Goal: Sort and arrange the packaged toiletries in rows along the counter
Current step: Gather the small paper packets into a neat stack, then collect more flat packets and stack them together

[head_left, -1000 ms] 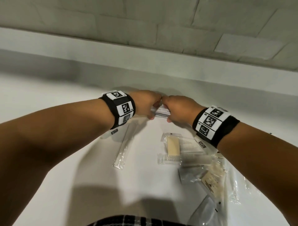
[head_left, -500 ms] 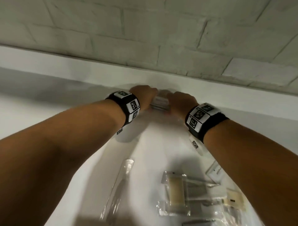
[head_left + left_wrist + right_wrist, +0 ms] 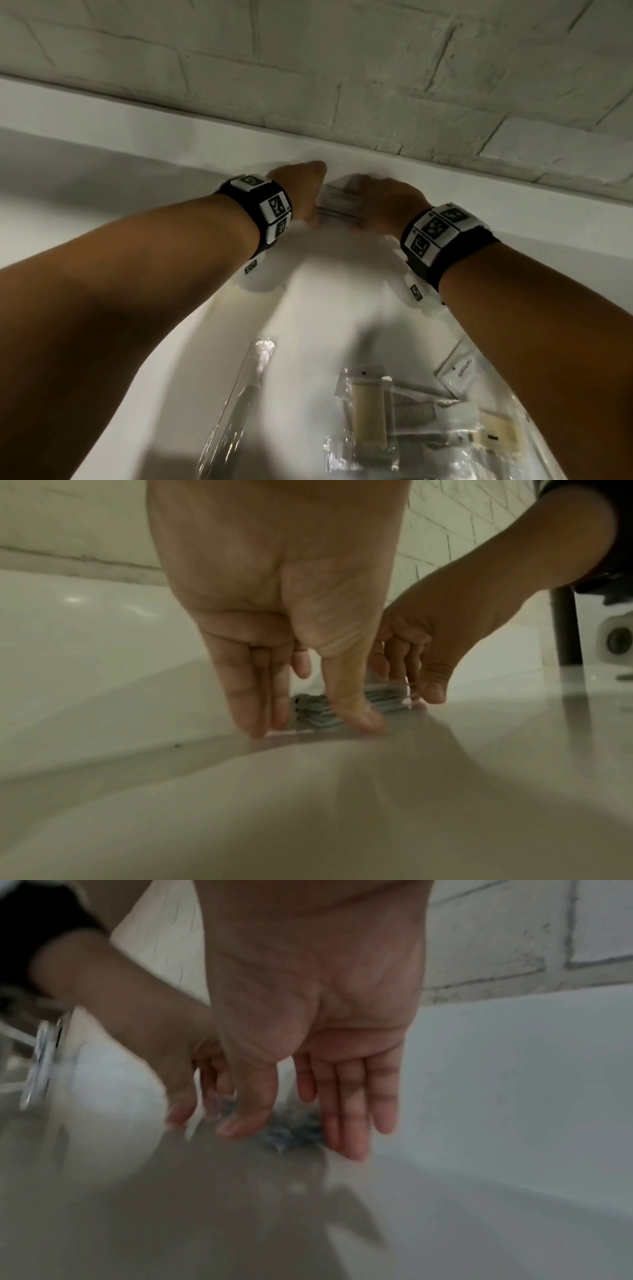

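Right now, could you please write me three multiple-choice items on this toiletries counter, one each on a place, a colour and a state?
1. Where is the small stack of flat clear-wrapped packets?
A. at the back of the white counter, by the wall
B. at the near edge
C. off the counter

2. What colour are the bands on both wrists?
A. red
B. black with white marker tiles
C. plain yellow

3. How does the left hand meet the stack?
A. clenched, away from it
B. flat on top of it
C. thumb and fingers bracket its end, tips down at the counter

Answers: 1 A, the head view shows it under the wall ledge; 2 B, the head view shows both; 3 C, the left wrist view shows it, with the right hand at the other end.
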